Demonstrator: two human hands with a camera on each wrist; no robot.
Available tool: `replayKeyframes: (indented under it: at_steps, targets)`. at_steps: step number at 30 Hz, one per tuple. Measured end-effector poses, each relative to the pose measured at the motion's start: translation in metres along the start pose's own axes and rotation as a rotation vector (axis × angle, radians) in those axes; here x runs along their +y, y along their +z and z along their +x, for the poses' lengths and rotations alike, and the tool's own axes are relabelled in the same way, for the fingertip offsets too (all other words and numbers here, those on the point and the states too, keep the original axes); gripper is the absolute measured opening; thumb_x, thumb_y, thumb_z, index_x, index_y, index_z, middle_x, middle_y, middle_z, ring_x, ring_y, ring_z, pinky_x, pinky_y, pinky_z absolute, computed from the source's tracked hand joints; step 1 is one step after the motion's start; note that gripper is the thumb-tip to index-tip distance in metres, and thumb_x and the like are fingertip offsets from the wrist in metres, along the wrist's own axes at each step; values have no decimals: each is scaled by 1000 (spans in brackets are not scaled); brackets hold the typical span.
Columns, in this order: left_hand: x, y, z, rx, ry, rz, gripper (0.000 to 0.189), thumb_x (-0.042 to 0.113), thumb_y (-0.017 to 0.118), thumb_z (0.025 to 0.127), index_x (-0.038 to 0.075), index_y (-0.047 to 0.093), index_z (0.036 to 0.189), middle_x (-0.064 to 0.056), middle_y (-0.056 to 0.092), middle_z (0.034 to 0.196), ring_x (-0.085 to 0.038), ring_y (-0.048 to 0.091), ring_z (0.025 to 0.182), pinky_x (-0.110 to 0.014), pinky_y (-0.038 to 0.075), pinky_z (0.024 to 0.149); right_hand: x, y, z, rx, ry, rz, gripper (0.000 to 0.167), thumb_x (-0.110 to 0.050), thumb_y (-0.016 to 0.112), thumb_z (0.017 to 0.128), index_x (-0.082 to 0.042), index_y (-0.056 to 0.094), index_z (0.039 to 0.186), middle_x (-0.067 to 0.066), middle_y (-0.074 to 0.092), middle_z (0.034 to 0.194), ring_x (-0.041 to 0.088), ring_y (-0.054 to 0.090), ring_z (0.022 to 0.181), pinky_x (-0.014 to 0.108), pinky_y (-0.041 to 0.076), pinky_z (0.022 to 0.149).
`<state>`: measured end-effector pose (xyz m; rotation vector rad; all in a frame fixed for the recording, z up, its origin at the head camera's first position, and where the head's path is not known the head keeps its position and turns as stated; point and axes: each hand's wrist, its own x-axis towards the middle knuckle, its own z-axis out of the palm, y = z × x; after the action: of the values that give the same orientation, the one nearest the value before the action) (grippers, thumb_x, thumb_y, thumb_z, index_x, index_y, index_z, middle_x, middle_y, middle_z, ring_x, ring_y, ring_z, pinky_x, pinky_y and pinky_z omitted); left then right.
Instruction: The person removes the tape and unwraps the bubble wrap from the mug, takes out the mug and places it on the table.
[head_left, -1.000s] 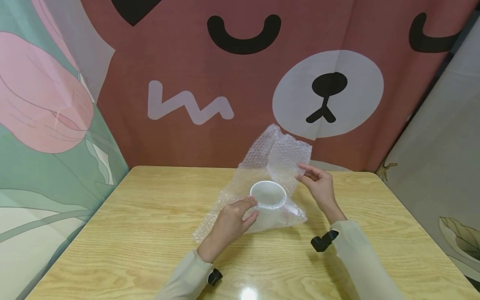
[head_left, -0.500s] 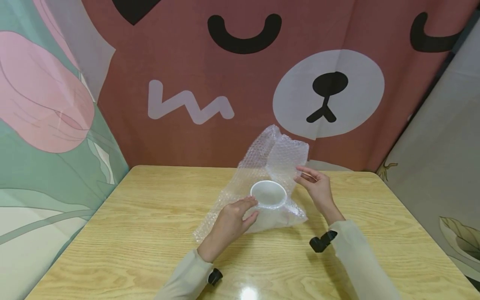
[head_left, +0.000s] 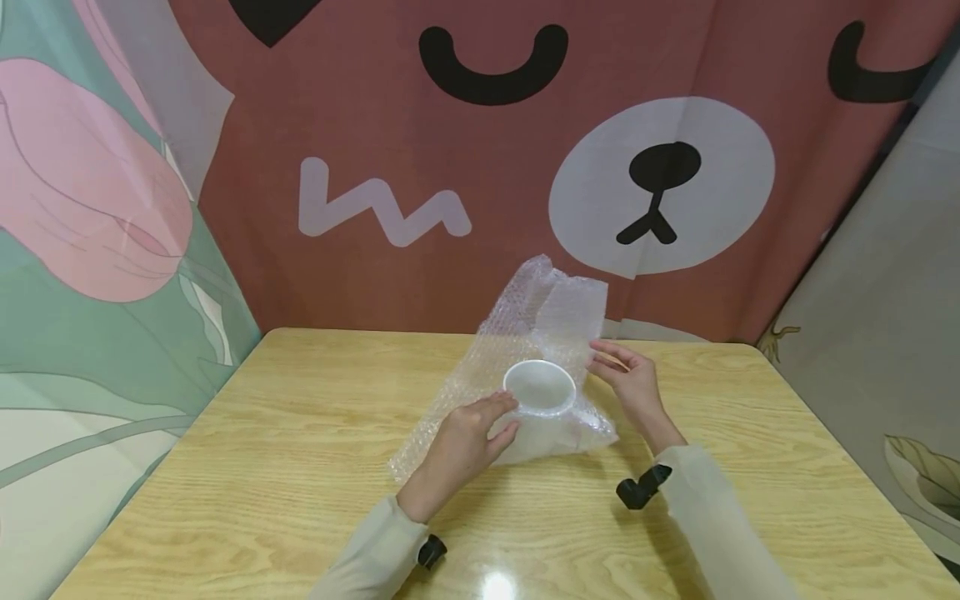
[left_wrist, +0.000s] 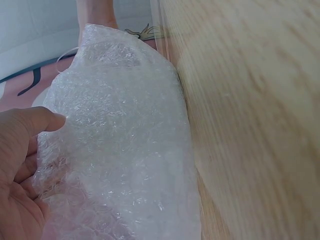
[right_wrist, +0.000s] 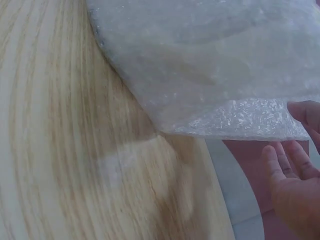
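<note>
A white round-rimmed cup [head_left: 540, 390] stands on the table, its walls hidden in clear bubble wrap [head_left: 506, 333]. My left hand [head_left: 461, 437] holds the wrapped cup from the left, fingertips at its rim and thumb on the near side. In the left wrist view the thumb lies against the wrap, with the other fingers bent below it. On the right, my right hand [head_left: 630, 383] touches the edge of the raised wrap flap with slightly bent, spread fingers. The right wrist view has that edge between the thumb and the separate fingertips [right_wrist: 272, 155].
Under everything is a light wood-grain table [head_left: 315, 400]. A curtain [head_left: 375, 283] with a printed bear hangs behind it, with a flowered curtain [head_left: 90, 200] at the left and a grey one [head_left: 885, 275] at the right. The wrap's loose end stands up towards the back.
My right hand has moved slightly left and down, and the top of the wrap flap has tipped left with it. The left hand and the cup have stayed in place.
</note>
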<state>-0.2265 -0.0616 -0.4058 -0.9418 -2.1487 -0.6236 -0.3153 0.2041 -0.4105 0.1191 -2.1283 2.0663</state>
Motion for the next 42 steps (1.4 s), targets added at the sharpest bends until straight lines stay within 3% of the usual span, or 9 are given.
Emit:
replayKeyframes:
  at_steps: [11, 15, 25, 42]
  targets:
    - [-1, 1, 0, 12, 7, -17, 23, 7, 78, 80, 0, 71, 100, -16, 71, 103, -26, 68, 99, -31, 54, 84, 8, 2, 1, -20, 39, -13, 41, -1, 66, 90, 7, 56, 129, 11, 50, 140, 24, 56, 119, 20, 51, 86]
    - [-1, 1, 0, 16, 3, -17, 23, 7, 78, 80, 0, 71, 100, -16, 71, 103, -26, 68, 98, -32, 54, 84, 10, 3, 0, -32, 62, -17, 43, 0, 67, 90, 9, 54, 130, 14, 45, 144, 20, 56, 117, 20, 51, 85]
    - [-1, 1, 0, 14, 0, -10, 22, 7, 78, 80, 0, 72, 100, -16, 71, 103, -25, 68, 98, -31, 54, 84, 16, 4, -1, -47, 120, -53, 42, 1, 62, 91, 9, 53, 132, 16, 44, 145, 0, 59, 93, 15, 50, 77]
    - [-2, 2, 0, 6, 0, -11, 22, 8, 78, 81, 0, 72, 101, -16, 70, 104, -25, 68, 99, -30, 53, 85, 15, 9, -2, -40, 208, -87, 47, 0, 56, 94, 6, 46, 139, 17, 39, 148, 1, 54, 97, 14, 48, 81]
